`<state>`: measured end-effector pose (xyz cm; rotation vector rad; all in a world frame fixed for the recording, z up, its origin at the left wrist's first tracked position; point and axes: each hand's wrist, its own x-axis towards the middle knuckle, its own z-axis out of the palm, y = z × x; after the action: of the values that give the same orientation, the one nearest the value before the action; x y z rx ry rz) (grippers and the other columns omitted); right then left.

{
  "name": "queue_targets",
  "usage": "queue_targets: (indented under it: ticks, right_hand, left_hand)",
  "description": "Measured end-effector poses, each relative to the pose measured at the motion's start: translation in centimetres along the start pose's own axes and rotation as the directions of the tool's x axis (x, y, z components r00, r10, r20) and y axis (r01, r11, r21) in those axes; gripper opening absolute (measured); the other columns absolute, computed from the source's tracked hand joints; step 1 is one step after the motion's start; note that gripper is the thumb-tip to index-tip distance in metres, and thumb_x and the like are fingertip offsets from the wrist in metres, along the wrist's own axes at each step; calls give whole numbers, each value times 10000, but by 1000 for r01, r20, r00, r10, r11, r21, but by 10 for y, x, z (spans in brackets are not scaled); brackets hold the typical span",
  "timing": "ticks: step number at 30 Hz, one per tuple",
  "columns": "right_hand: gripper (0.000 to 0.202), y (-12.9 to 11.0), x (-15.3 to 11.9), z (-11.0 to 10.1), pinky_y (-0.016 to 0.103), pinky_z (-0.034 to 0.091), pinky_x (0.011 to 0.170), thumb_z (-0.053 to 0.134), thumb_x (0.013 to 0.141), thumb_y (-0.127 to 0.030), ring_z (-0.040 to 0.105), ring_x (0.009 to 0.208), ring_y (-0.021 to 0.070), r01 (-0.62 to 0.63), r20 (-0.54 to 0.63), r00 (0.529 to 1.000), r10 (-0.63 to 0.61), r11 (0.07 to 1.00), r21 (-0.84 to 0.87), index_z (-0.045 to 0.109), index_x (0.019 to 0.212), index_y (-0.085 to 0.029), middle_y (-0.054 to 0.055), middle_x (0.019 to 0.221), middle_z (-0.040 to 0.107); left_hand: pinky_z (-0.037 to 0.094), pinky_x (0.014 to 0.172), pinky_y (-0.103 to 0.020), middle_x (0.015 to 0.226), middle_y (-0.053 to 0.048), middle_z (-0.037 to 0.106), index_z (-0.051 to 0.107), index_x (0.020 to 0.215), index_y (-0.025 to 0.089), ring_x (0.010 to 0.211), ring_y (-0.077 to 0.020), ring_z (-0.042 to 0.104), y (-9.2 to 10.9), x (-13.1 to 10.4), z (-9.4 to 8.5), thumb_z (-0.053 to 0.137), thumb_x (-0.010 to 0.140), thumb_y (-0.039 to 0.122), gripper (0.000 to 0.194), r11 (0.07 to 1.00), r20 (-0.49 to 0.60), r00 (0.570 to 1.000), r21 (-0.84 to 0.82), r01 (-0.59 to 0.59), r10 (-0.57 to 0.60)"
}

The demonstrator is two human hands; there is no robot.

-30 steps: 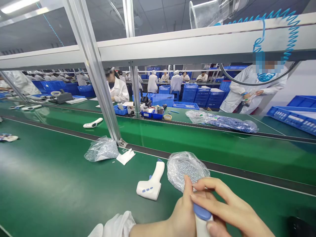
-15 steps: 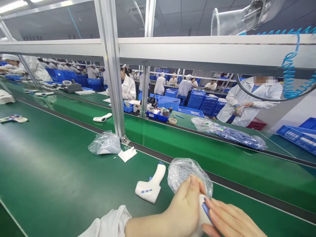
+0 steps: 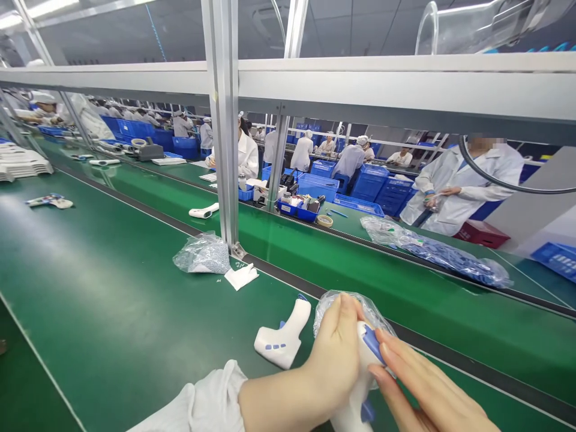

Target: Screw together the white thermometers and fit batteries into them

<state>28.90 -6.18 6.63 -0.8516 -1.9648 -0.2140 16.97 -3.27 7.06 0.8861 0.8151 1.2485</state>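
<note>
- Under the right fingertips, a blue piece [image 3: 372, 345] lies at the end of the white handle of the held device [image 3: 353, 405].
- Around that handle, the left hand [image 3: 333, 360] is closed; the right hand [image 3: 427, 387] has its fingers stretched and close together, tips at the blue piece. Whether they pinch or merely press cannot be told.
- Between these fingers the work looks part-way: the blue piece seems on or almost on, but its seating is hidden.
- Left of the left fingers, on the green bench [image 3: 135, 288], lies a second device [image 3: 288, 333], a blue part jutting from its handle end; it is untouched and perhaps unfinished.
- Just beyond the fingers sits a clear bag [image 3: 324, 307], partly hidden by the left hand.
- Farther off, leftward, are another bag [image 3: 204, 255] and a white paper [image 3: 242, 276].
</note>
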Motion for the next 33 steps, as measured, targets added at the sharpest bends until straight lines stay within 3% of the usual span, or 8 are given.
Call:
queue_targets:
  ticks: [7,11,17,20,23,25,28,33]
  right_hand:
    - [308,-1,2,22,317,512,835,559,866,-86,599,918,198,-69,-91,994,67,997,-17,577,1114,-269,-19,1083,586]
    - [251,10,-1,26,354,495,890,502,911,-155,573,985,226,-71,-12,997,72,997,7,533,1150,-221,16,1106,580]
    - [313,18,5,25,389,256,1078,433,936,-161,584,963,174,51,90,995,-44,996,-78,455,1248,-155,61,1177,535]
    - [280,20,6,22,360,278,1064,465,923,-162,578,973,169,76,50,996,-74,996,-46,491,1201,-147,69,1141,556]
    - [165,19,4,17,397,396,982,449,934,-190,523,1066,225,-98,75,993,87,984,152,560,1054,-204,59,1130,568]
    - [136,15,3,16,396,478,892,436,948,-251,484,1106,262,-295,100,955,279,870,395,567,976,-226,62,1143,561]
    - [251,2,0,20,380,515,837,509,914,-384,472,1115,286,-499,215,829,516,511,700,505,1128,-251,86,1232,492]
    - [348,-16,-9,30,359,520,810,294,976,-455,537,1043,239,-621,405,639,654,127,774,387,1267,-287,68,1211,504]
  left_hand:
    - [352,677,-249,702,22,400,423,749,183,678,-119,395,7,6,-2,314,785,703,533,995,-133,989,-84,60,-71]
    - [362,716,-252,733,12,438,425,761,186,716,-129,433,5,6,-2,291,814,675,510,999,-164,986,-49,-4,-4]
    - [370,759,-248,809,1,457,435,824,193,785,-133,453,3,8,-2,266,853,622,462,997,-137,988,48,-61,67]
    - [367,761,-252,793,0,448,433,807,188,785,-136,447,5,10,-3,273,876,575,424,992,-80,990,59,-115,120]
    - [360,737,-259,756,3,437,434,801,183,745,-134,432,3,8,-4,281,883,555,411,979,25,984,98,-177,175]
    - [357,713,-264,728,7,439,448,854,180,703,-130,425,1,6,-6,297,879,557,407,958,133,967,161,-236,216]
    - [356,680,-264,728,0,467,457,932,175,677,-125,435,-4,4,-9,293,889,538,401,934,202,948,212,-288,247]
    - [349,596,-249,611,20,462,447,977,166,571,-116,439,-2,0,-11,274,891,542,423,918,337,911,229,-324,238]
